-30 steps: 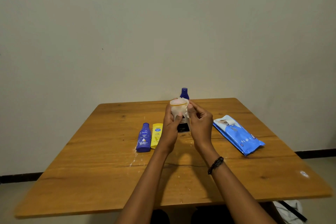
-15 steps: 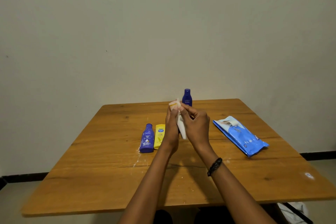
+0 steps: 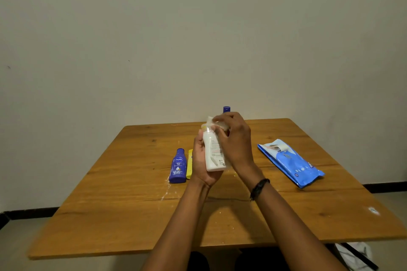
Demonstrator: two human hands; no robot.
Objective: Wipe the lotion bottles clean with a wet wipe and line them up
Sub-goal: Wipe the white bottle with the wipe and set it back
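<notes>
Wiping is moving up to the cap now: a moment ago the white bottle [image 3: 213, 152] was nearly hidden between both palms, and now it is showing its full printed back, tilted slightly, base toward the camera. That is suggesting the body is done and the top is getting its turn, so this bottle is probably close to finished.

Left hand [image 3: 201, 161] is cradling the bottle from the left and below, fingers curled firmly around its side. Right hand [image 3: 234, 142] is sitting over the cap end, fingers pinching the wet wipe [image 3: 217, 123] against the top. So the bottle is lying between the two hands, held above the worktop [image 3: 123, 204], not resting on it.

Left of the white bottle, a blue bottle [image 3: 178, 166] is lying flat, with a yellow bottle [image 3: 189, 164] touching its right side, partly hidden behind the left hand. Behind the right hand, a blue cap [image 3: 226, 109] is peeking out, seemingly another bottle standing upright. Right of the white bottle, well apart, the wipes pack [image 3: 289, 164] is lying with its flap lifted.
</notes>
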